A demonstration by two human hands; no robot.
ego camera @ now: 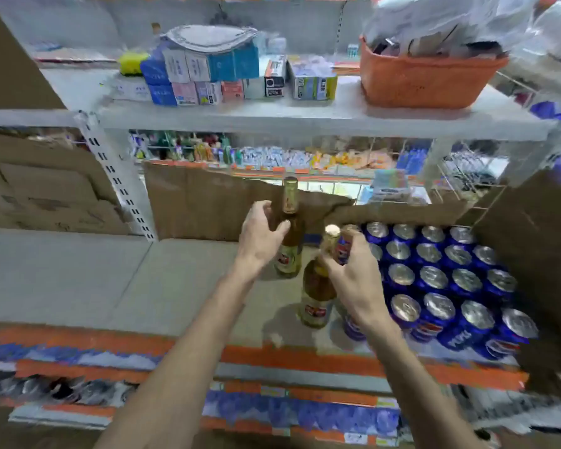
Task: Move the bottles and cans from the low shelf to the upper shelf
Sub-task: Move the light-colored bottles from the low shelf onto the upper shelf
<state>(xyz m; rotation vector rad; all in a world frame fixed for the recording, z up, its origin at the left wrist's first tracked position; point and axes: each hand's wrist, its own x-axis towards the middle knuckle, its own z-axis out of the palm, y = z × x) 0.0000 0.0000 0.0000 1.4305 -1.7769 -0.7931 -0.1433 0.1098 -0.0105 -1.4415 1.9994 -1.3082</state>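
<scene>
Two amber glass bottles with gold foil necks stand on the grey low shelf. My left hand curls around the neck and shoulder of the farther bottle. My right hand grips the neck of the nearer bottle together with a blue can pinched by its fingers. Several blue cans with silver tops stand packed in rows to the right. The upper shelf runs across above.
On the upper shelf sit several small boxes and an orange basket full of bags. Brown cardboard lines the back of the low shelf, and more cardboard stands at the right. A perforated white post rises at the left.
</scene>
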